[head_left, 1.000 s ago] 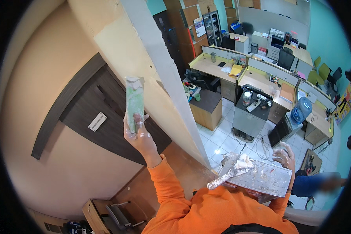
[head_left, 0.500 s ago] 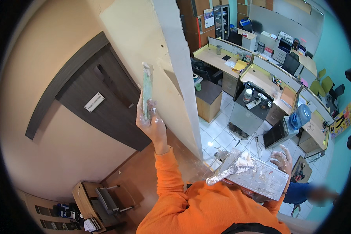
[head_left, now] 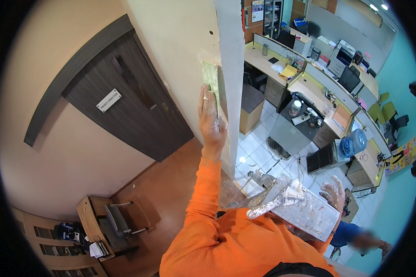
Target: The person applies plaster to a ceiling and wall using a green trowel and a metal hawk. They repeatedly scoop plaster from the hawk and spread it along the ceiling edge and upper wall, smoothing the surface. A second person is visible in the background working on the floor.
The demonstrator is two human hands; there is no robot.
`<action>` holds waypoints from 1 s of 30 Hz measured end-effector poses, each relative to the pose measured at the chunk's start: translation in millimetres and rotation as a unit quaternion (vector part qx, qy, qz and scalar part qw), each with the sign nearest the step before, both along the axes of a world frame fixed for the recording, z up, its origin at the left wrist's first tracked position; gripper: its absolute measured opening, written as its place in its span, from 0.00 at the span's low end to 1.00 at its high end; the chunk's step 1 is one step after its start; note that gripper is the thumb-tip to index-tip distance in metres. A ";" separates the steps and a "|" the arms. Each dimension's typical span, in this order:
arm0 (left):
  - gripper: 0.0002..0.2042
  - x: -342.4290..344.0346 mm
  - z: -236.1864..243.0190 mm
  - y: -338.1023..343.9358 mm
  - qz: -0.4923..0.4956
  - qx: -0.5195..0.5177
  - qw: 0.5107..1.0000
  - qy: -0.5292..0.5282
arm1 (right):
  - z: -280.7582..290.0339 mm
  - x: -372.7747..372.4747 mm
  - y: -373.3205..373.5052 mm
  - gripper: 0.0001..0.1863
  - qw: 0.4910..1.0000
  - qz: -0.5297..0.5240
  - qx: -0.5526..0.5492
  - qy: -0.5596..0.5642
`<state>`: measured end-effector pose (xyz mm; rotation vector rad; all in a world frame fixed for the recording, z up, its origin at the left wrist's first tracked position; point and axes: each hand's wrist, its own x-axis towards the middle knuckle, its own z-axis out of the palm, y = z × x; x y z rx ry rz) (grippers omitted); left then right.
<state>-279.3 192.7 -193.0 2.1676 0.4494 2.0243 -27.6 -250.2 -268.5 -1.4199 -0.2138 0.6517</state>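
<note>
In my raised left hand (head_left: 211, 117) is a flat pale-green spreader (head_left: 210, 74), pressed to the cream wall near its corner. My fingers lie along it, smeared with white filler. A putty-crusted rectangular board (head_left: 309, 214) rests along my right forearm, before my chest. On it lies a putty knife (head_left: 277, 203) with a whitened handle and a lump of filler. The bent, smeared fingers of my right hand (head_left: 333, 193) curl at the board's far right edge; the palm is partly hidden.
The wall ends in a grey edge (head_left: 231, 83). Left of it stands a dark door (head_left: 129, 101). Office desks (head_left: 309, 85), a water dispenser (head_left: 328, 154) and loose cables fill the right side. A person in a blue sleeve (head_left: 346, 234) is close by, lower right.
My left hand has moved up and right with the spreader, which now lies flatter on the wall near the corner. The view has shifted slightly. My right hand and the board stay nearly as before.
</note>
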 end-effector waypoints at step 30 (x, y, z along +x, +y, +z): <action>0.16 -56.8 72.4 -16.4 -0.014 -0.177 0.981 -0.079 | 1.4 1.8 3.0 0.27 0.999 0.022 -0.017 -0.045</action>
